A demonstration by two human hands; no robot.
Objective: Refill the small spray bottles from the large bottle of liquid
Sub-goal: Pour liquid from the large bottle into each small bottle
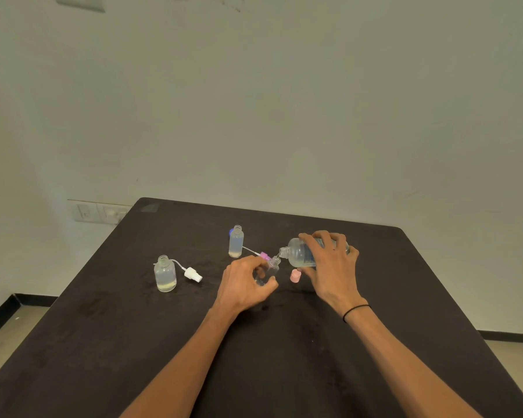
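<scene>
Dark table against pale wall, perhaps switch plates low left

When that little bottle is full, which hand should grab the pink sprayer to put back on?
Probably the left hand. It holds the little bottle, and the pink sprayer lies just beyond its fingers. The right hand is busy tipping the big bottle.

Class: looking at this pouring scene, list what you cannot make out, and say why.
- Fill level of the small bottle: head view, left hand fingers cover it.
- Large bottle label: too small, partly under the right hand.
- Blue object behind the far bottle: mostly hidden.
</scene>
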